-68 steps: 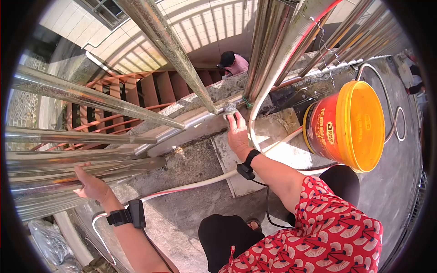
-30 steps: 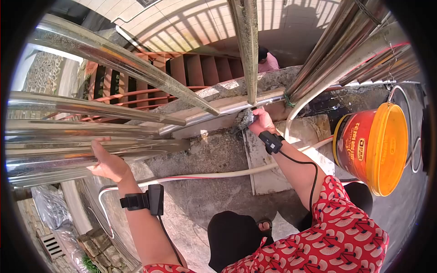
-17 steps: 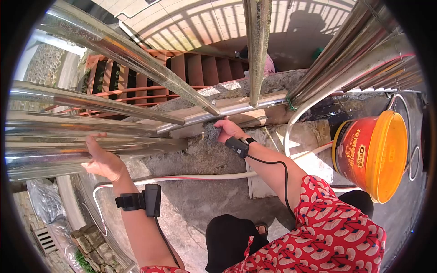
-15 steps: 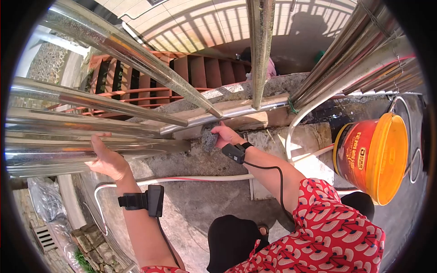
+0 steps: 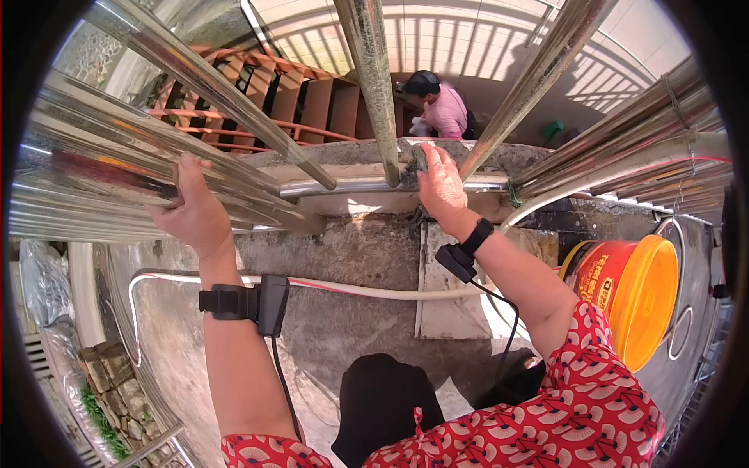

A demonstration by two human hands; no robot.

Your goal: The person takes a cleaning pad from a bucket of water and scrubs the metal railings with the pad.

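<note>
My left hand is wrapped round a thick steel post of the railing at the left, thumb on the near side. Further right, my right hand reaches to the bottom rail, between two upright bars. Its fingers are bent over a grey scouring pad, of which only a dark part shows at the finger edge. Both wrists carry black straps with small boxes and cables.
An orange bucket hangs or stands at the right. A white hose crosses the concrete floor. Beyond the railing, a person in pink is beside red stairs. Grey plastic sheeting lies at the far left.
My right hand has moved from below the bottom rail up and right, to between the bars. My left hand stays at the posts. The view has shifted, and the person in pink shows more fully.
</note>
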